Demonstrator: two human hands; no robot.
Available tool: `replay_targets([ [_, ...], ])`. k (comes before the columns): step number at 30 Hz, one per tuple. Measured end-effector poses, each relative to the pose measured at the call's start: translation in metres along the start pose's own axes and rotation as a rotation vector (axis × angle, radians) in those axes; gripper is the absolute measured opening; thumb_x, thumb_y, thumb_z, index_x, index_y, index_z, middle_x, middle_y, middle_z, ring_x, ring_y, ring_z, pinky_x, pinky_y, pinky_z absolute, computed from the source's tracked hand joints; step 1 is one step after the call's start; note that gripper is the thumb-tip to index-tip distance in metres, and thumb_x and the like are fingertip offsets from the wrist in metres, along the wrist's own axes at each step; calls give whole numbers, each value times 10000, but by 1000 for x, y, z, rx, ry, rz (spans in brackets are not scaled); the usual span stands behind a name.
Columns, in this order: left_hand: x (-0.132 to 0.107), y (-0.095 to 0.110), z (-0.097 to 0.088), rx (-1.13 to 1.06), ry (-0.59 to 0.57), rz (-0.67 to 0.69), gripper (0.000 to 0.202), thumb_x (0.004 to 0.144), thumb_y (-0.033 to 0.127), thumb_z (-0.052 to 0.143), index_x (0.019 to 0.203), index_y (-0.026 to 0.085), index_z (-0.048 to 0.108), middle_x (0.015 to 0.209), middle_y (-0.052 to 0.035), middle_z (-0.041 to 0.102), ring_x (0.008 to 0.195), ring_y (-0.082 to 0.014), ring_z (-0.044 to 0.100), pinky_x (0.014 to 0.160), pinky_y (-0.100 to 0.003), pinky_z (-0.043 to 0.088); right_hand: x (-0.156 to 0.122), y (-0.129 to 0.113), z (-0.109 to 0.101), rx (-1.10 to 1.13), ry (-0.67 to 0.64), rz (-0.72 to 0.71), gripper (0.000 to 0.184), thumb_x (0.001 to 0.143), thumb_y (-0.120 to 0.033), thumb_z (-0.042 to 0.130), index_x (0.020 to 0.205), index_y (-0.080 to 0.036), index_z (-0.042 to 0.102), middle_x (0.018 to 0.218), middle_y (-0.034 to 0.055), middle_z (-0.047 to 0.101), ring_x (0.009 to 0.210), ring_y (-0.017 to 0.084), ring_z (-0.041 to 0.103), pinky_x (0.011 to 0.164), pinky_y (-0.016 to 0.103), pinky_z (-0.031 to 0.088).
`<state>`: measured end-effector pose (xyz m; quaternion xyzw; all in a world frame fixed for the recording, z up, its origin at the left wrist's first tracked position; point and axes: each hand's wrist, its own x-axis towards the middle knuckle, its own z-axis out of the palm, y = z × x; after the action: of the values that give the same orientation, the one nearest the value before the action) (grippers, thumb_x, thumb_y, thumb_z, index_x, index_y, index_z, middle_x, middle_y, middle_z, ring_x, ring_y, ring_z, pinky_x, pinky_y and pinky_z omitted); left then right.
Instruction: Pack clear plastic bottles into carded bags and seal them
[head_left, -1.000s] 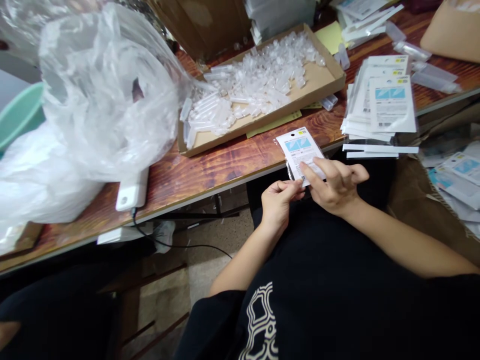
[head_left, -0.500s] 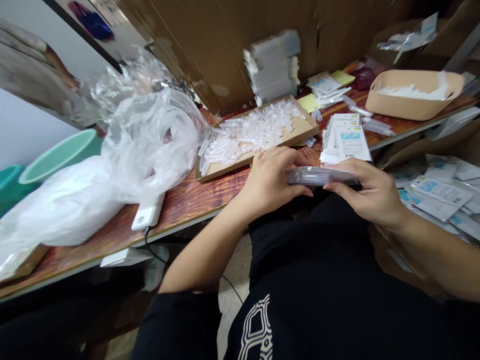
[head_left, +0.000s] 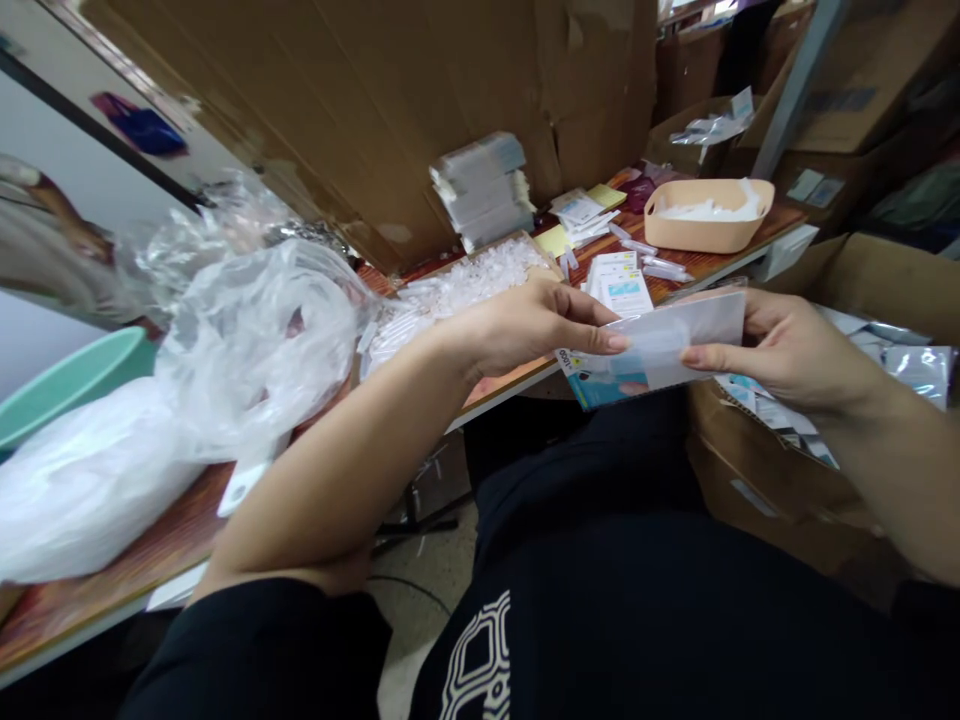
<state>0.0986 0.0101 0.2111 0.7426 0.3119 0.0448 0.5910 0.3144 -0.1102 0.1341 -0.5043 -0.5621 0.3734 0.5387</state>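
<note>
Packet (head_left: pixel 664 348) pinched at one end by left hand (head_left: pixel 541 325), other end by right hand (head_left: pixel 791 345). Card stack (head_left: pixel 627 290) beyond left hand, open carton (head_left: pixel 724 465) below right.

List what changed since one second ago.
The packet turned from its face with two blue pictures to another face; left hand now grips its left end, right hand its right end. Still held in both hands. Unchanged: packet stack, clear plastic pieces.
</note>
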Motion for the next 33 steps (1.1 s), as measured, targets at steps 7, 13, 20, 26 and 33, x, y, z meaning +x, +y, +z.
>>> replay_targets([
  [7,-10,-40,22,-53,-68,-89,163,827,250,795,960,169,841,951,-63,829,844,-191,764,883,-359,612,-34,22,4,81,-95,112,435,746,-536,870,1062,-247,794,946,53,795,814,218,746,692,321,619],
  [13,-31,-95,66,222,-21,18,253,934,344,682,995,150,834,927,-66,829,768,-169,733,725,-253,564,-56,50,24,59,-239,141,312,794,-507,833,929,-226,819,904,62,771,848,189,731,759,297,592],
  [20,-42,-125,90,357,118,357,276,1018,324,585,1023,149,798,939,-97,810,841,-172,742,799,-248,560,-66,62,15,111,-243,261,642,612,-467,963,1186,-251,772,967,61,758,880,197,715,816,348,597],
  [26,-47,-127,88,364,122,299,295,1021,342,563,1002,162,795,909,-83,798,803,-163,721,776,-242,539,-66,62,16,-103,-313,310,429,714,-591,860,922,-218,824,892,67,778,820,219,723,719,318,577],
  [33,-47,-125,94,268,202,164,383,999,425,551,853,153,778,720,-40,707,641,-131,603,610,-229,450,-62,55,27,-161,-244,-26,228,876,-450,749,903,-240,835,861,57,761,768,170,709,697,280,557],
])
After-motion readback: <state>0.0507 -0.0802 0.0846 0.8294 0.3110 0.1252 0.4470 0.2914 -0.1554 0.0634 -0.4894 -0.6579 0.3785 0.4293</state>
